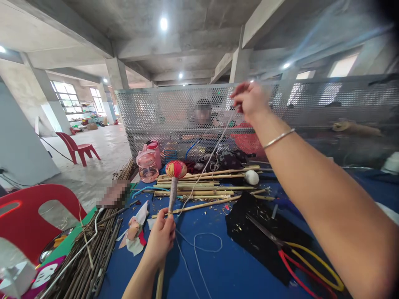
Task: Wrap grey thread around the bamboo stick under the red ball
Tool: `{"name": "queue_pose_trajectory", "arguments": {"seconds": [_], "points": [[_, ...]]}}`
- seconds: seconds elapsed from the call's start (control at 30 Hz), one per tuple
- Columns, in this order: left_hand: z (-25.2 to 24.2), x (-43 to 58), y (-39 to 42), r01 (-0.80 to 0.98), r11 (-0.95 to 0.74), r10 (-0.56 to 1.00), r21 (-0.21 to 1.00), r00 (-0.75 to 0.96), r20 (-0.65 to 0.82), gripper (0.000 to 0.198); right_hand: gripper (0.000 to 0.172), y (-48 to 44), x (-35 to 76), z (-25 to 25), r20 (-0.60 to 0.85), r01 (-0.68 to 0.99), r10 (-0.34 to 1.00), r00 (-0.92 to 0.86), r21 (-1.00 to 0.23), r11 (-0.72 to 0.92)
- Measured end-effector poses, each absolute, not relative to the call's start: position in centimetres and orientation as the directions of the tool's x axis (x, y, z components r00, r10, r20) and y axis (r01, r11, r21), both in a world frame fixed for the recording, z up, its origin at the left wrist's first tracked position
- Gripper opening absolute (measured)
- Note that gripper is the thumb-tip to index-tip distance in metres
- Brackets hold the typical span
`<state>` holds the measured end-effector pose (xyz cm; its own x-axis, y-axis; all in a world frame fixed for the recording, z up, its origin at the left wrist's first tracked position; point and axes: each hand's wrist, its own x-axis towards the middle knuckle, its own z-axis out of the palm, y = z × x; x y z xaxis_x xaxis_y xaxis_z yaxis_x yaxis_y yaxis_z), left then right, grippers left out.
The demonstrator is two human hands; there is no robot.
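Note:
My left hand (pixel 159 237) is closed around a bamboo stick held upright over the blue table. The stick is topped by a round fabric-covered head (pixel 176 169) in red and yellow, and pale string wrapping (pixel 173 194) covers the neck below it. High at the right, my right hand (pixel 251 101) pinches a thin white string (pixel 213 151), which slants down to the stick just by my left hand. Loose loops of string (pixel 208 251) lie on the table. Scissors (pixel 274 238) with red and yellow handles rest on black cloth (pixel 238 218).
Several bamboo sticks (pixel 193 193) lie across the table, near a white ball (pixel 252 177). Dark twigs (pixel 93 253) are piled at the left, beside fabric scraps (pixel 137 232). A pink-lidded jug (pixel 147 166) stands before a perforated metal screen (pixel 174 110); a person (pixel 202 124) sits behind it.

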<state>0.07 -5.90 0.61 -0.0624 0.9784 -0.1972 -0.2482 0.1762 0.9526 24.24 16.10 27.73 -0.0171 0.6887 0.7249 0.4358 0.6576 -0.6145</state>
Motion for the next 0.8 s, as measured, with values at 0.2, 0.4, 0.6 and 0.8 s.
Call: {"name": "queue_pose_trajectory", "arguments": {"seconds": [0.2,0.4,0.6,0.8], "points": [[0.9,0.4,-6.2,-0.174,0.18,0.977,0.968,-0.079,-0.196,0.048,0.017,6.4,25.4,11.5,0.039,0.879,0.934,-0.354,-0.327,0.347],[1.5,1.7,-8.8,-0.002,0.027,0.997,1.0,-0.077,-0.028,0.041,0.045,-4.0,26.5,4.8,0.186,0.779,0.917,-0.353,-0.484,0.398],[4.1,5.2,-14.1,0.076,-0.032,0.998,0.997,0.053,0.028,0.044,0.085,-8.9,20.8,2.2,0.332,-0.185,0.773,-0.541,-0.943,0.276],[6.3,4.6,-16.8,0.093,-0.1,0.993,0.991,-0.059,0.105,0.047,0.032,-14.8,24.3,0.4,0.099,-0.194,0.856,-0.508,-0.981,-0.002]]}}
